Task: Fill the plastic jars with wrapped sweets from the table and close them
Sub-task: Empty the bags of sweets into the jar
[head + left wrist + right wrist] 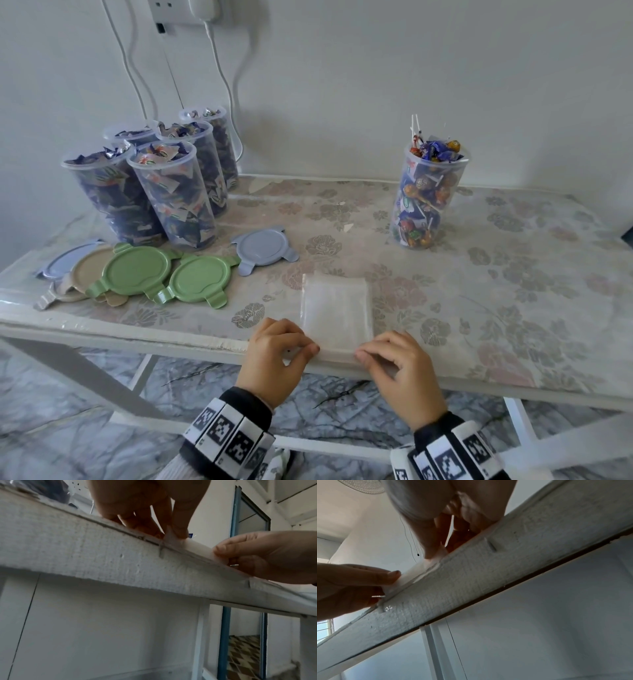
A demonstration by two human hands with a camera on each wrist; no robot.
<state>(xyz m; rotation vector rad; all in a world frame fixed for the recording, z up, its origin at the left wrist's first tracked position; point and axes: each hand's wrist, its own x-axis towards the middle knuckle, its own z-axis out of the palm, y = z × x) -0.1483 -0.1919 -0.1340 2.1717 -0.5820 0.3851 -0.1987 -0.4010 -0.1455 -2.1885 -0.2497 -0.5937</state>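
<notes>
A flat, empty clear plastic bag (pixel 337 308) lies at the table's front edge. My left hand (pixel 279 353) pinches its near left corner and my right hand (pixel 394 359) pinches its near right corner. The wrist views show the same bag edge (pixel 193 547) (pixel 418 570) held between thumb and fingers at the table rim. Several open jars (pixel 171 192) packed with wrapped sweets stand at the back left. One more open jar (pixel 428 195), full of lollipops and sweets, stands at the back right. Green (pixel 140 270), blue (pixel 263 248) and beige (pixel 85 270) lids lie loose in front of the left jars.
The table (pixel 496 291) has a floral cover under clear plastic, and its front edge (pixel 102 550) is thick and white. White cables (pixel 137 68) hang down the wall behind the jars. A white frame and marble floor (pixel 102 428) show under the table.
</notes>
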